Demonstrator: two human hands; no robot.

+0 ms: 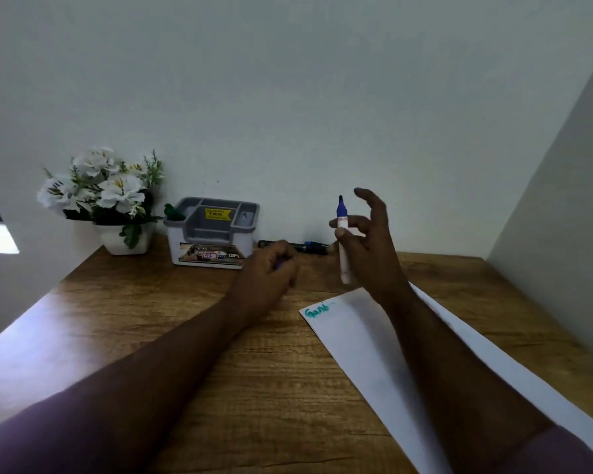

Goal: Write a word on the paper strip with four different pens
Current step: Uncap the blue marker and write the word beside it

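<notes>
Right hand point(367, 241): pinched blue marker point(342, 241) above table point(151, 319), long axis near vertical, uncapped tip up. Left hand point(267, 268): curled around small purple item. Paper strip point(356, 336): flat, 1 green word.

marker point(343, 246): white, blue tip | paper strip point(363, 340): white, teal word | desk point(151, 319): brown woodgrain

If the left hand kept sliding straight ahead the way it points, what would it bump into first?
Probably the dark markers lying on the desk just beyond the left hand, near the wall. The grey organiser box sits slightly to its left, so it may be missed; depth is hard to judge.
</notes>
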